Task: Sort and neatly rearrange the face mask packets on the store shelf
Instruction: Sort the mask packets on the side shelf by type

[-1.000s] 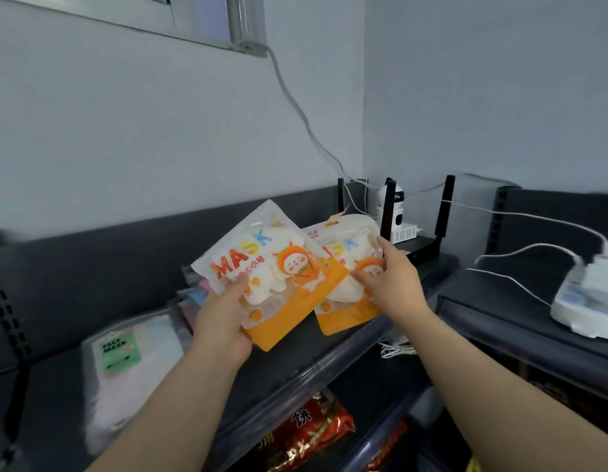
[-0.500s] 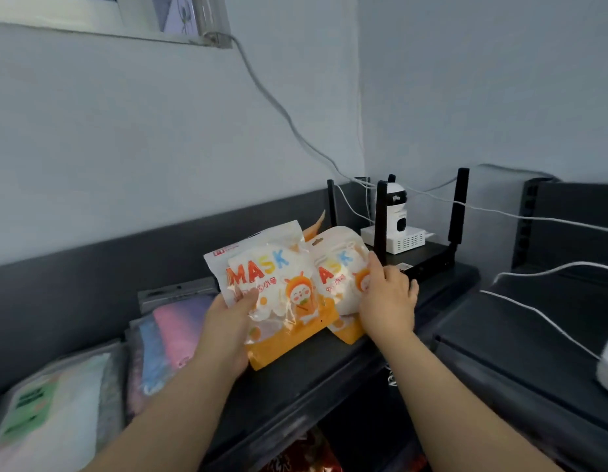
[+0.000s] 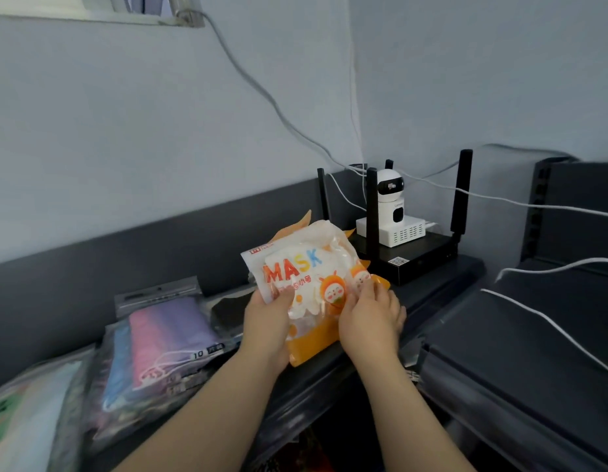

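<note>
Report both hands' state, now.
Left hand: grips the MASK packet by its left edge.
Right hand: thumb on the packet's front; full grip cannot be told.

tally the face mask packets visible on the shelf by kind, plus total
Orange MASK packets: 2, one behind the other
Pastel-mask packet: 1
Dark-mask packet: 1
Green-label packet: 1
Total: 5 seen; more may be hidden under the pastel one.
</note>
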